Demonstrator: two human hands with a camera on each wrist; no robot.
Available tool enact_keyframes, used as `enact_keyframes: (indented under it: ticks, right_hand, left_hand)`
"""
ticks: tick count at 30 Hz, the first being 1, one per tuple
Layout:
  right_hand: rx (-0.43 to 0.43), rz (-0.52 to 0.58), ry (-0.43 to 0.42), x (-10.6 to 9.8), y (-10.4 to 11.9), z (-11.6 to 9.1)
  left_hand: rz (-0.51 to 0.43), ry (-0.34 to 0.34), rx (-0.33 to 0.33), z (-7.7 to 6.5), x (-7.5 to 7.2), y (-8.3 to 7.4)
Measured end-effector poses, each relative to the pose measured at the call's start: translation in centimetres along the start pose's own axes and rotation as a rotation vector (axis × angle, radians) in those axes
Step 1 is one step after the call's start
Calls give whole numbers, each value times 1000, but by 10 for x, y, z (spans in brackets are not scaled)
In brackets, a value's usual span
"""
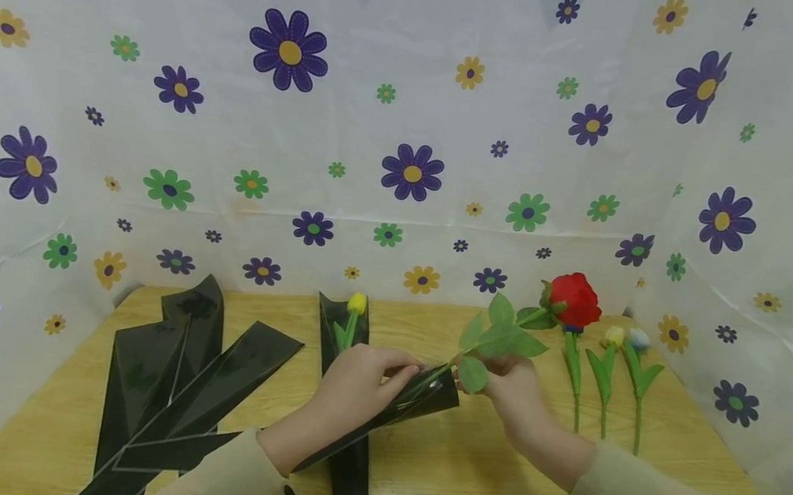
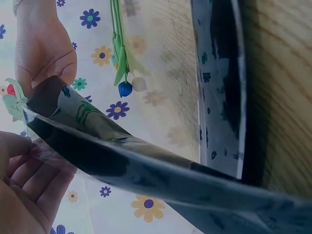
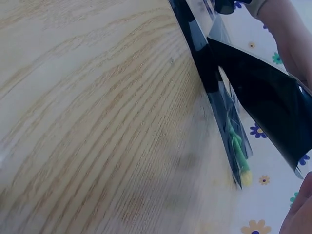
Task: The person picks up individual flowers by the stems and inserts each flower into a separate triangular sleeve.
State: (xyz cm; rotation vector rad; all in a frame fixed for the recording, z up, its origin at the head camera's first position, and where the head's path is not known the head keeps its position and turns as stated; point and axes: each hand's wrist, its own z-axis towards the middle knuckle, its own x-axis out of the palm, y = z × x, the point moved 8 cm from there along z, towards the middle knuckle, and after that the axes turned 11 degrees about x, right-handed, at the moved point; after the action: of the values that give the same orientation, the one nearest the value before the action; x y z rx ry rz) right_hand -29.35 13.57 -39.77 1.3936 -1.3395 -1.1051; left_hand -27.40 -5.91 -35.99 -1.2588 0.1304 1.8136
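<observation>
While the left grip (image 1: pixel 364 382) pinches the black sleeve (image 1: pixel 421 405) by its edge, apparently steadying it for the stem (image 1: pixel 445 368), the red rose (image 1: pixel 573 300) projects beyond the right grip (image 1: pixel 517 391), whose hold leaves (image 1: pixel 510 341) hide from me.

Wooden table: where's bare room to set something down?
Widest: the tabletop between the yellow tulip wrapper and right forearm, below the held wrapper. Narrower strip: between yellow tulip wrapper and overlapping black wrappers. Crowded: left, those wrappers; right, three tulips.
</observation>
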Motion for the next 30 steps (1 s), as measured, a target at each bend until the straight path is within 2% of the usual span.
enact_keyframes:
  ticks: [4, 10, 15, 18, 25, 30]
  right_hand:
    - [-12, -16, 6, 6, -1, -1]
    - [-15, -111, -16, 12, -3, -3]
    - [-2, -165, 25, 19, -3, -2]
    - [5, -173, 55, 23, -5, -1]
    - [27, -169, 35, 27, -9, -3]
    - [30, -160, 77, 31, -8, -3]
  left_hand:
    - [6, -3, 15, 1, 1, -2]
    - [12, -13, 28, 1, 0, -3]
    - [19, -19, 29, 2, 0, -3]
    - [15, -17, 25, 2, 0, -3]
    - [12, -21, 16, 2, 0, -3]
    - [13, -19, 16, 2, -1, -4]
